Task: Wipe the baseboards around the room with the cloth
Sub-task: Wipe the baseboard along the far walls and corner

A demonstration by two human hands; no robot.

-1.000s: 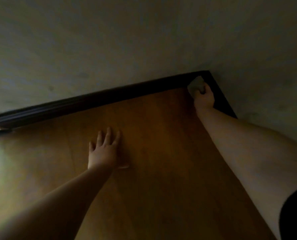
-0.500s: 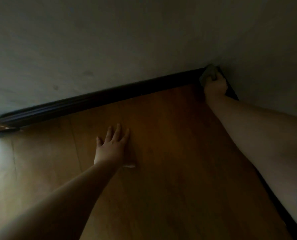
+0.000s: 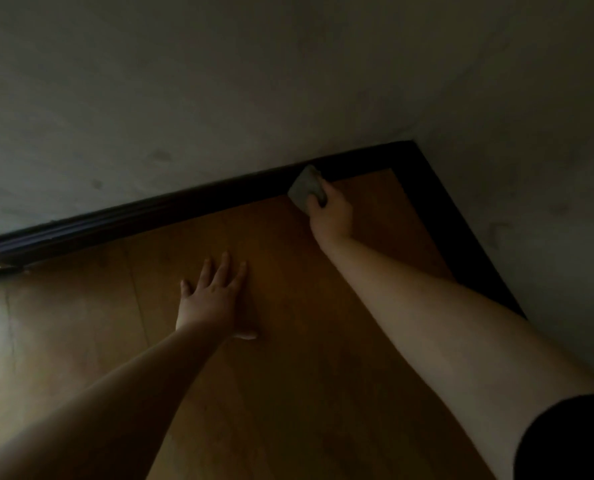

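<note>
Grip: right hand [image 3: 330, 213], fingers curled round a folded grey cloth [image 3: 306, 189], holding it against the dark, glossy wooden baseboard [image 3: 191, 206] at the foot of the far wall, a little left of the room corner. Left hand [image 3: 212, 299]: palm down, fingers straight and spread, flat on the orange-brown wood-plank floor [image 3: 288, 375], holding nothing, well apart from the cloth. Baseboard: runs along both pale plaster walls [image 3: 219, 81], meeting at the corner. Black sleeve [image 3: 572, 441]: lower right, on the right arm.
</note>
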